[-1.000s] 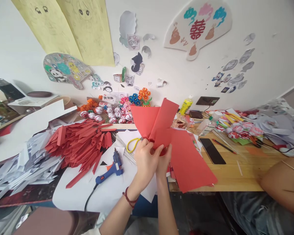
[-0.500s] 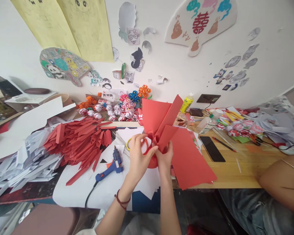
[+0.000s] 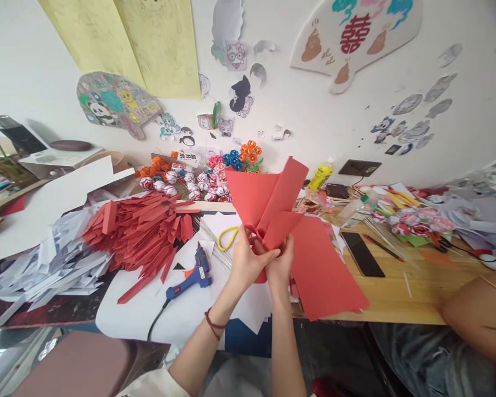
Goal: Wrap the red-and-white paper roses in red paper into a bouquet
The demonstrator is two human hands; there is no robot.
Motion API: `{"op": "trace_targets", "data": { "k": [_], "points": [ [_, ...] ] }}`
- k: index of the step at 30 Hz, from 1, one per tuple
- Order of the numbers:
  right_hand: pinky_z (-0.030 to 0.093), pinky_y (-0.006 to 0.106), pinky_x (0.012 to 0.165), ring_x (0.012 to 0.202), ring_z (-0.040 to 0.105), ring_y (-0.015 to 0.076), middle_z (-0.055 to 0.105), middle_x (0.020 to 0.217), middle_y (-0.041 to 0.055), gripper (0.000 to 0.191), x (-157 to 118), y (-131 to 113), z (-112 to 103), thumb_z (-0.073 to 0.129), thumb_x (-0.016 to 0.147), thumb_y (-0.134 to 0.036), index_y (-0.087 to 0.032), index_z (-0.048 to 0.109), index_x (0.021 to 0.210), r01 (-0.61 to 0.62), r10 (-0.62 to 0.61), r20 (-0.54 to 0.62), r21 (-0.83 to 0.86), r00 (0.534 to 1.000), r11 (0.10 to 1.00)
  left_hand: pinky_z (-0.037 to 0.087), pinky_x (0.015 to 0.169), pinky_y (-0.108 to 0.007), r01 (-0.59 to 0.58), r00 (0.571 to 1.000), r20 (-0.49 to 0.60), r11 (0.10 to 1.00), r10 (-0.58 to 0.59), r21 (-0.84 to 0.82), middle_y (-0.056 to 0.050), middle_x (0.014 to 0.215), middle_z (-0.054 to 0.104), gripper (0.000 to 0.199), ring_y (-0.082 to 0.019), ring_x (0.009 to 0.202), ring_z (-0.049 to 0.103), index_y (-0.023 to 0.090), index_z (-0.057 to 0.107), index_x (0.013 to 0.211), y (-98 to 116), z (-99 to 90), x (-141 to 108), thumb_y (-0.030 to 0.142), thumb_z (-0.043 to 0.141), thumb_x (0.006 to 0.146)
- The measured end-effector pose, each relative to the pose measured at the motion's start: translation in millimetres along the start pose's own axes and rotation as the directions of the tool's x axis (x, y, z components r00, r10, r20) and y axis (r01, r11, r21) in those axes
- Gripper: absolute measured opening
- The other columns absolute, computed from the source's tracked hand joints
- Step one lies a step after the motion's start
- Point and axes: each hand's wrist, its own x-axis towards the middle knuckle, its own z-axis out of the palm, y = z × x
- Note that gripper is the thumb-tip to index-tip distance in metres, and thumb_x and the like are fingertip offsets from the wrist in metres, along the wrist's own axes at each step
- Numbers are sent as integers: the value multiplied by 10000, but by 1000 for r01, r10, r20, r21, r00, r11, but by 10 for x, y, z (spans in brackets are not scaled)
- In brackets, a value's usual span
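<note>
Hands [image 3: 247, 266] grip red paper [image 3: 252, 196] — some fingertips hidden.

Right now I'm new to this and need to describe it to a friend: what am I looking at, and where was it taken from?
There is no machine here: a person works bare-handed, and one camera on their head looks forward and down. The left hand, with a dark red cord on its wrist, and the right hand together grip gathered red paper. To the left lie red strips, white strips and a blue glue gun. To the right are a flat red sheet and a phone. The arm at the far right is another person's.
</note>
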Motion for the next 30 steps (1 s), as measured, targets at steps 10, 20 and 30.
{"op": "trace_targets", "data": {
  "k": [10,20,30],
  "points": [
    [513,424,921,1089,647,275,650,1249,80,696,-38,-278,-198,719,744,-321,-279,456,1387,69,-6,244,-250,970,966,569,829,-330,-49,994,-103,997,43,-53,-85,1239,610,531,-192,988,681,240,455,1246,41,72,-33,211,715,784],
    [441,466,1052,1201,589,287,638,1299,112,500,-548,-213,-258,616,913,-284,-257,523,1403,426,-505,38,-593,862,683,555,904,-338,-63,988,-153,975,31,-211,-71,1255,595,474,-180,1050,657,248,458,1187,106,84,-70,210,726,799],
    [484,435,999,1215,592,286,610,1350,108,518,-405,-276,-211,619,893,-374,-238,542,1387,223,-253,6,-499,967,837,583,865,-329,67,995,-38,924,-88,-377,-99,1318,562,462,-190,1056,666,259,451,1258,48,70,-156,316,677,859]
  ]
}}
